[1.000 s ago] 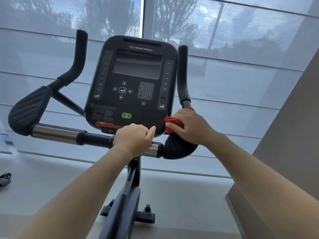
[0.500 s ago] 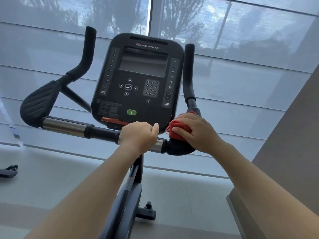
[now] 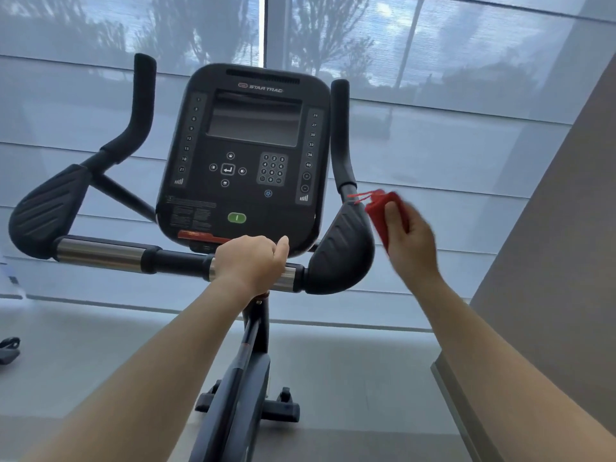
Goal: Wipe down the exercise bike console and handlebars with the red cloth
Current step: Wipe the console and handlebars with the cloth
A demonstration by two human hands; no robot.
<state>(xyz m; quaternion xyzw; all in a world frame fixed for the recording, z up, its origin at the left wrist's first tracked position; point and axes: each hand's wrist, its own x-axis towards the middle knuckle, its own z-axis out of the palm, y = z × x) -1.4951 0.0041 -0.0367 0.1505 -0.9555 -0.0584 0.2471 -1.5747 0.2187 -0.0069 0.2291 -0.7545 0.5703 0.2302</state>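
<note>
Red cloth [image 3: 380,216] was pinched in my right hand [image 3: 413,243] just off the right handlebar pad [image 3: 340,253], left hand [image 3: 250,261] gripping the crossbar [image 3: 100,253], so I figured wrap it round the upright grip [image 3: 340,128] and drag full-length, firm pressure.

You are facing soft, backlit daylight.
Light is coming through the shaded window [image 3: 450,145] ahead, leaving the console [image 3: 246,161] dark; your right hand [image 3: 413,248] and the red cloth [image 3: 381,216] are smearing with motion blur, and lines are bowing at the edges.
</note>
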